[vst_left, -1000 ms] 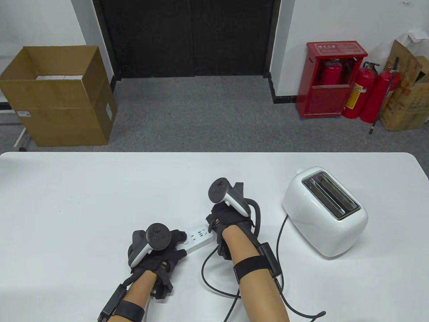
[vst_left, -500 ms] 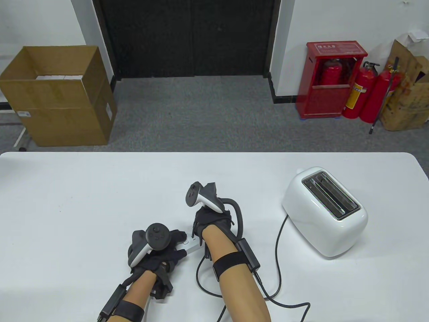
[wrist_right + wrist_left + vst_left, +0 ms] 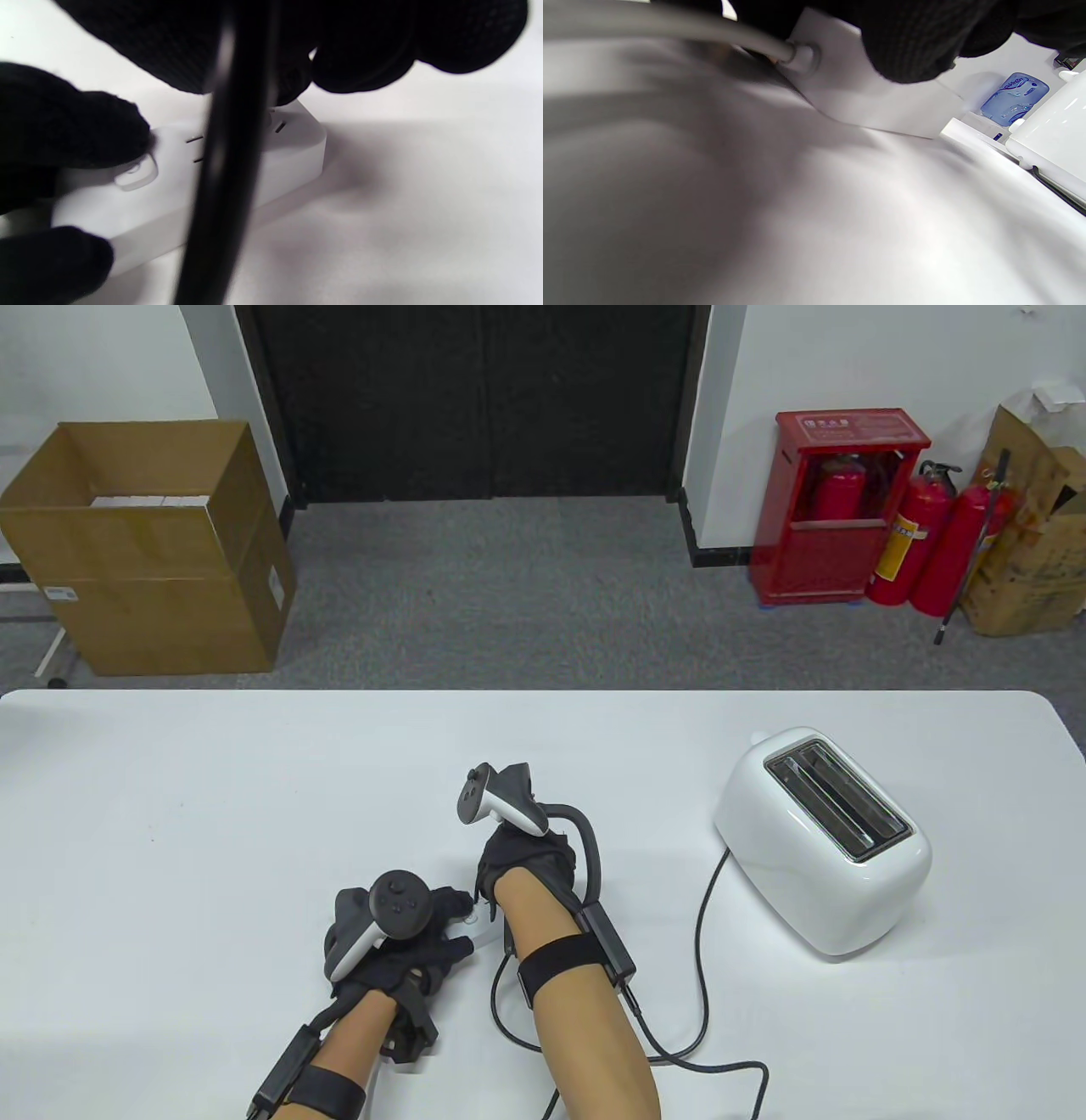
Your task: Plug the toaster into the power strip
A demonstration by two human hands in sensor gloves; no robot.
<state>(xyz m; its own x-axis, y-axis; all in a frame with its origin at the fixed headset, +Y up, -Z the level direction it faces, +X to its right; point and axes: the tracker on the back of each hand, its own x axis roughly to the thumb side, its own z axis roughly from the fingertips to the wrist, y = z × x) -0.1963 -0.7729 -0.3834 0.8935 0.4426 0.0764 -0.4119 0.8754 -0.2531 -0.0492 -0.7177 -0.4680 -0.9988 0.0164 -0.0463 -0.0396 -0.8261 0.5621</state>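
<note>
My left hand [image 3: 399,933] grips the white power strip [image 3: 237,169] near its switch end. My right hand [image 3: 522,861] hovers over its sockets, fingers curled around the black cord [image 3: 700,925]; the plug is hidden. The toaster [image 3: 823,840] sits well apart on the right of the table [image 3: 212,797].

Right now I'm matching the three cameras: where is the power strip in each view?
Table view: power strip, low centre, mostly hidden between the hands.
Left wrist view: white slab at top centre, its grey cable entering.
Right wrist view: centre-left, slots showing.
Shared landmark: left hand holding its end.
</note>
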